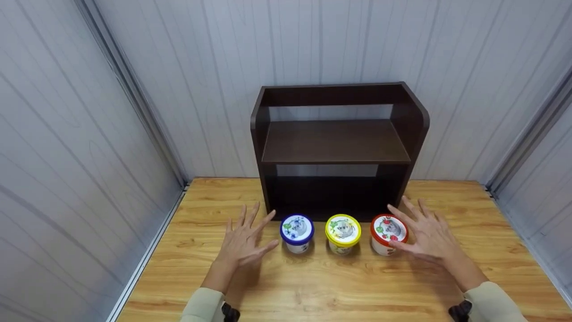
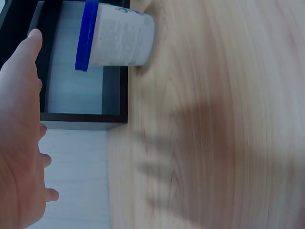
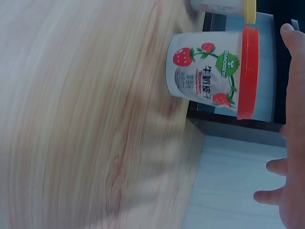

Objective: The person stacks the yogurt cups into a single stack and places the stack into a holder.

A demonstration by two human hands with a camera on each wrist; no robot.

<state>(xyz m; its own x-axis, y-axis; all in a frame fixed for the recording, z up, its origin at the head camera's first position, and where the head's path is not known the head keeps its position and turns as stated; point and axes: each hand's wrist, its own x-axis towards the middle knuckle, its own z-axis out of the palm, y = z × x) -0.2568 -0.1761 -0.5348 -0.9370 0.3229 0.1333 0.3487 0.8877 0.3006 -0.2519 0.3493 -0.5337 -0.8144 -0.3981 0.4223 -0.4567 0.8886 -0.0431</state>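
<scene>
Three lidded tubs stand upright in a row on the table. On the left is the blue-lidded tub [image 1: 297, 232], in the middle the yellow-lidded tub [image 1: 343, 233], and on the right the red-lidded tub [image 1: 388, 235], printed with strawberries in the right wrist view. My left hand [image 1: 243, 243] hovers with fingers spread just left of the blue-lidded tub [image 2: 121, 38]. Over on the other side, my right hand [image 1: 426, 237] has its fingers spread beside the red-lidded tub [image 3: 209, 71], its thumb overlapping the lid edge in the head view. Neither hand holds anything.
Right behind the tubs stands a dark brown two-tier shelf [image 1: 335, 142] against the back wall [image 1: 214, 89]. The wooden table [image 1: 313, 290] runs between pale side walls on the left and right. Shadows of the hands fall on the wood.
</scene>
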